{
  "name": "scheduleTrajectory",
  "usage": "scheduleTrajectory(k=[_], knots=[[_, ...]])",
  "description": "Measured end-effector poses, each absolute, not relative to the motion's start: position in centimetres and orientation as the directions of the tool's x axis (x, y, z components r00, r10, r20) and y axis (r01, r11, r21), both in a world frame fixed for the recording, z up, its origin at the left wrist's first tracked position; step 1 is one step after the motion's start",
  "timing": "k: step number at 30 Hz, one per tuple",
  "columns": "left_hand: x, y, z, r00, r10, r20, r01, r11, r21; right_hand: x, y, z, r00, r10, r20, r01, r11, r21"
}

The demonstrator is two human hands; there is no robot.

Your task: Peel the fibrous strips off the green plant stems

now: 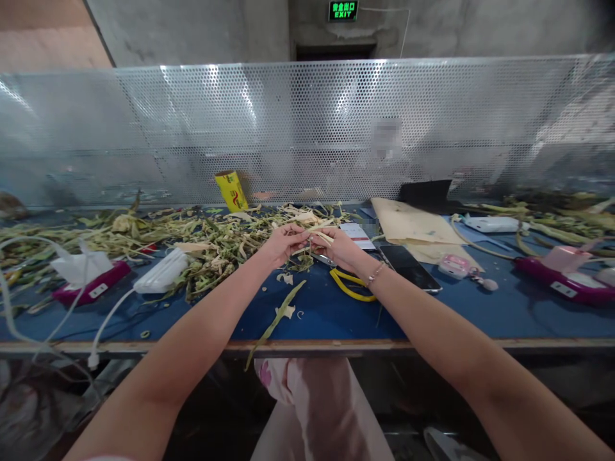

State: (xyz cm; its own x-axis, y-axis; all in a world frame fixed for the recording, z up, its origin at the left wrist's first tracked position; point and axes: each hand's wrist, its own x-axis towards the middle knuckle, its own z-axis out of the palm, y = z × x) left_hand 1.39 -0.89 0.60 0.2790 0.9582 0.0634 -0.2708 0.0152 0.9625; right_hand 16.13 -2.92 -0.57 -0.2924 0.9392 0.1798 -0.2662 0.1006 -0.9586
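Both my hands meet over the middle of the blue table (327, 314). My left hand (284, 243) is closed in a pinch on one end of a pale plant strip (321, 233). My right hand (340, 246) grips the other end of the same strip, fingers curled. Just behind the hands lies a heap of green and pale husks and stalks (211, 237). A loose green leaf strip (278, 317) lies on the table below the hands, reaching the front edge. A yellow-handled tool (350, 287) rests under my right wrist.
A black phone (410, 267) and brown paper (408, 224) lie right of the hands. Pink boxes (91, 285) (562, 272), a white charger with cable (161, 274) and a yellow carton (231, 190) sit around. A perforated metal screen (307, 128) closes the back.
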Motion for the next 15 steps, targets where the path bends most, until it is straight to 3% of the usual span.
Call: scheduleTrajectory(k=[6, 15], knots=[[1.43, -0.9, 0.68, 0.253, 0.966, 0.048, -0.274, 0.025, 0.961, 16.09, -2.7, -0.86, -0.223, 0.952, 0.208, -0.183, 0.169, -0.968], [1.71, -1.01, 0.49, 0.283, 0.958, 0.04, -0.342, 0.062, 0.938, 15.94, -2.44, -0.82, -0.195, 0.87, 0.453, 0.079, 0.475, -0.877]])
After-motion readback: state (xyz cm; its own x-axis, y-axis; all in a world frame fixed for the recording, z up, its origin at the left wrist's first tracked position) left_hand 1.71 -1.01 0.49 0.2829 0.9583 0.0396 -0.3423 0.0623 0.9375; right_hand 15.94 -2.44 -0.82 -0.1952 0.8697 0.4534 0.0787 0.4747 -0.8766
